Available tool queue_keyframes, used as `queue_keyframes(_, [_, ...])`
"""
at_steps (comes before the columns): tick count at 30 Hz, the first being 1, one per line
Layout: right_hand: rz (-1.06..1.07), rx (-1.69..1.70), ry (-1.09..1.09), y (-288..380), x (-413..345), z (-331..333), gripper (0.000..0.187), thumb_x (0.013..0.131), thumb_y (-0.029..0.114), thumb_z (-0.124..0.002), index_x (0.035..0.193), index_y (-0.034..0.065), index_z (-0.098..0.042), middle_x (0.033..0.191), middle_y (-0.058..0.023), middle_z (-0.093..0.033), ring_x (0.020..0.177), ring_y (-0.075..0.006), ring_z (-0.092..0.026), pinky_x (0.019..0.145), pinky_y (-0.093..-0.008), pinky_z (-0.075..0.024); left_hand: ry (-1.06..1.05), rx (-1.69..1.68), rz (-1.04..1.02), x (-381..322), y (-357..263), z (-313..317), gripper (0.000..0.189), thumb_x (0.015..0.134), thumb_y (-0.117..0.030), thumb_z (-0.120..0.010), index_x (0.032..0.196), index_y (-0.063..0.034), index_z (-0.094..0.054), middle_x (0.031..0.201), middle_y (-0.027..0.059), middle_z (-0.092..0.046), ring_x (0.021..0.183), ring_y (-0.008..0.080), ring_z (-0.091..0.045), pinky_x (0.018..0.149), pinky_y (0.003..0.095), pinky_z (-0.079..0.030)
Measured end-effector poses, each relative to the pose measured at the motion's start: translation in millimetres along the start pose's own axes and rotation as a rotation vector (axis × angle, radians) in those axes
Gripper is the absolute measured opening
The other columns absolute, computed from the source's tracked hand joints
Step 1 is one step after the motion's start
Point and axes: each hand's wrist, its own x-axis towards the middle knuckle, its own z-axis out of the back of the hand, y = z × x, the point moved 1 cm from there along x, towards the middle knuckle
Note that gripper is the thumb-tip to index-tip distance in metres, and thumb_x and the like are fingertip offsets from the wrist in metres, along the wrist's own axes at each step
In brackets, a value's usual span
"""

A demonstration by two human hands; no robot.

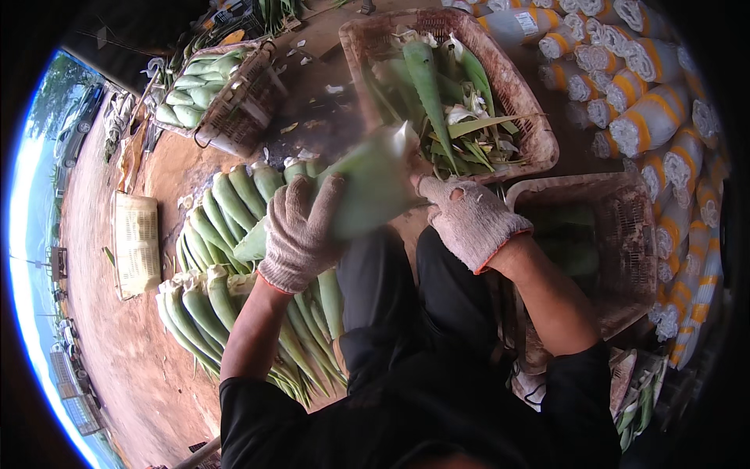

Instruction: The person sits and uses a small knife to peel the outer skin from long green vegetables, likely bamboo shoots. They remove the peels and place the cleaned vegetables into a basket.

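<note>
My left hand [304,228], in a knitted work glove with a red-orange cuff, is closed around a thick aloe leaf [375,182]. Motion blurs this leaf, and its white cut end points away from me. Beside that end is my right hand [469,211], in a matching glove with worn holes. Its fingers are curled; whether they grip a small blade is lost in the blur. Left of my knees lie rows of aloe leaves [234,193], their pale butts lined up. In front stands a dirty plastic crate [539,135] holding leaf trimmings [463,117] and an aloe leaf [425,82].
Another crate [638,258] by my right knee has dark green contents. Aloe leaves [199,88] fill a crate [240,117] at the far left. A pale crate [137,246] rests on the dirt floor [94,234]. Plastic-wrapped rolls with orange bands [650,120] are stacked at right.
</note>
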Motion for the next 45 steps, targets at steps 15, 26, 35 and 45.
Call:
queue_keyframes(15, [-0.145,-0.143,0.118,-69.3,-17.5,-8.1,0.048,0.089,0.007,-0.059,0.138,0.0121,-0.058,0.113,-0.0174,-0.068,0.098,-0.0368,-0.066,0.085,-0.0455,-0.0541,-0.083,-0.054,0.102,5.7,21.4,1.9,0.080,0.059,-0.011,-0.079,0.135,-0.0041,-0.052,0.101,0.0215,-0.055,0.084,0.0420,-0.057,0.074,0.0504,-0.048])
queue_keyframes(26, [0.313,0.513,-0.669,-21.8,-25.3,-50.5,0.058,0.079,-0.019,-0.066,0.131,0.0079,-0.063,0.119,-0.0092,-0.068,0.098,-0.0235,-0.068,0.082,-0.0288,-0.0566,0.133,-0.296,0.295,-4.8,-9.2,15.0,0.097,0.057,-0.017,-0.087,0.142,-0.0002,-0.043,0.129,0.0247,-0.055,0.118,0.0452,-0.056,0.099,0.0493,-0.050])
queue_keyframes(35, [0.291,0.740,-0.564,-24.9,-20.1,-69.1,0.048,0.078,-0.014,-0.070,0.122,0.0048,-0.066,0.118,-0.0082,-0.068,0.110,-0.0238,-0.064,0.093,-0.0325,-0.0547,0.221,-0.453,0.390,-13.4,-11.5,22.2,0.097,0.057,-0.016,-0.087,0.143,-0.0036,-0.043,0.133,0.0222,-0.053,0.121,0.0410,-0.057,0.101,0.0467,-0.051])
queue_keyframes(45, [0.192,1.325,-0.550,-17.8,17.9,-113.6,0.026,0.102,0.012,-0.053,0.126,0.0035,-0.060,0.121,-0.0060,-0.066,0.110,-0.0223,-0.065,0.096,-0.0343,-0.0544,0.221,-0.500,0.291,-13.5,-27.3,15.3,0.100,0.056,-0.015,-0.088,0.143,0.0005,-0.042,0.132,0.0245,-0.054,0.118,0.0433,-0.058,0.098,0.0469,-0.052])
